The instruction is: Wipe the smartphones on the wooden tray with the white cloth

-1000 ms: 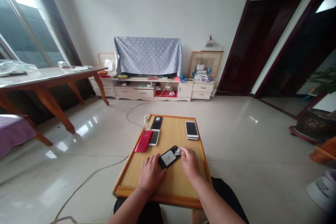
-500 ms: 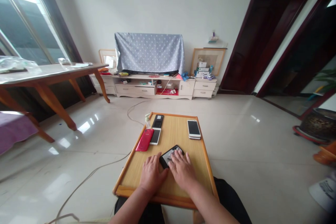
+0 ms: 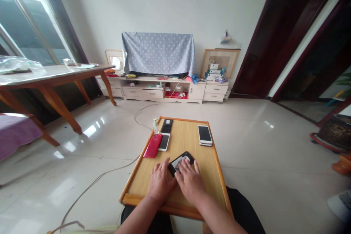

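A black smartphone (image 3: 173, 170) lies at a slant on the small wooden table, with a pale grey area across its face. My left hand (image 3: 160, 180) rests on the tabletop at the phone's left end, its index finger and thumb against the phone's edges. Over the phone, my right hand (image 3: 189, 180) presses down with its fingers stretched forward. A small white wipe (image 3: 187, 158) shows beyond those fingertips; most of it is hidden under them. The pressed fingers also cover the phone's lower right part.
On the wooden table (image 3: 185, 135), a red phone (image 3: 153, 146) overlaps a white phone (image 3: 164, 142). Behind them are a black phone (image 3: 166, 126) and a pump bottle (image 3: 156, 125). Stacked white phones (image 3: 204, 134) lie at the right edge. A cable (image 3: 101, 175) runs along the floor.
My right fingers have shifted slightly over the phone, with the wipe under them. My left hand keeps its place at the phone's edge. The whole view has shifted a little.
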